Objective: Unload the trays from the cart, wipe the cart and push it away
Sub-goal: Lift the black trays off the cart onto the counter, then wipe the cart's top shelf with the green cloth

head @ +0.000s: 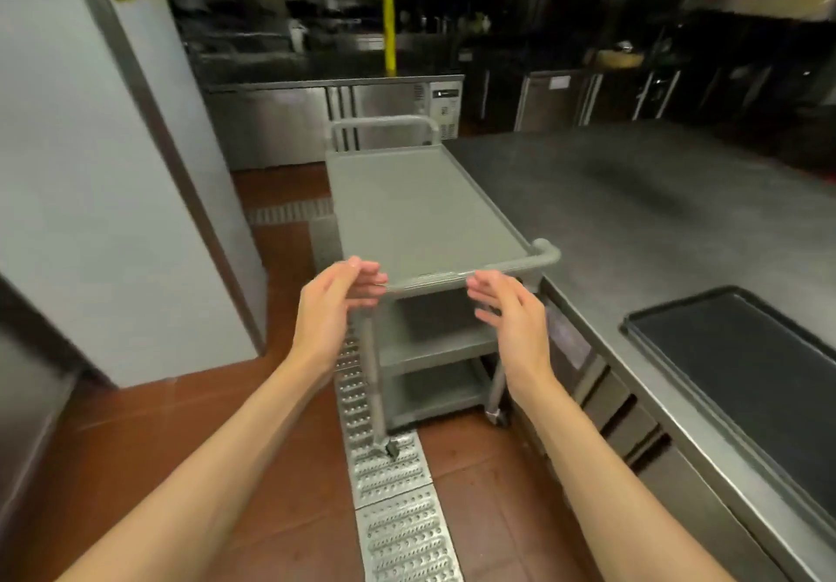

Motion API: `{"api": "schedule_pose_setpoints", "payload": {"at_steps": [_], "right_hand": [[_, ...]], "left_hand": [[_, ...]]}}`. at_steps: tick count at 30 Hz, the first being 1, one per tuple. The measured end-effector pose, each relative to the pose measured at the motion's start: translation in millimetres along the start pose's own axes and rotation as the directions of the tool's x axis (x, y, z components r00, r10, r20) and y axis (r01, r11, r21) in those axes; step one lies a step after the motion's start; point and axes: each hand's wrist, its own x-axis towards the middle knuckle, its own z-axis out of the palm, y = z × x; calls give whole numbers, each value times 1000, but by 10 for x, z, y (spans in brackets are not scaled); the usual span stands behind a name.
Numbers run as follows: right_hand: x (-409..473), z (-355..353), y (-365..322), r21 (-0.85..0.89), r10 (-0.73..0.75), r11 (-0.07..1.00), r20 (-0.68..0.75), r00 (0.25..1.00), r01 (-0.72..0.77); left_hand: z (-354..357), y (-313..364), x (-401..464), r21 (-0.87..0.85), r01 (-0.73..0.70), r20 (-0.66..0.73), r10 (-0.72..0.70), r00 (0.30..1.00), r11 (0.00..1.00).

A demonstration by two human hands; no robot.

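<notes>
A grey three-shelf cart (420,210) stands ahead of me beside a steel counter, and all its shelves are bare. My left hand (337,299) is at the left end of the near handle bar (434,280) with fingers extended, touching or just off the bar. My right hand (509,305) hovers just below and in front of the same bar, fingers straight, holding nothing. A black tray (742,369) lies on the counter at my right.
The steel counter (656,201) runs along the cart's right side. A white wall corner (135,201) juts in on the left. A metal floor drain grate (393,491) runs under the cart's near wheels. Fridge units (316,115) line the far end of the red tile aisle.
</notes>
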Motion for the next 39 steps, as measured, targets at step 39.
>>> {"api": "schedule_pose_setpoints", "payload": {"at_steps": [39], "right_hand": [[-7817, 7647, -465, 20, -51, 993, 964, -260, -120]], "left_hand": [[-7408, 1892, -7159, 288, 99, -848, 301, -435, 953]]}}
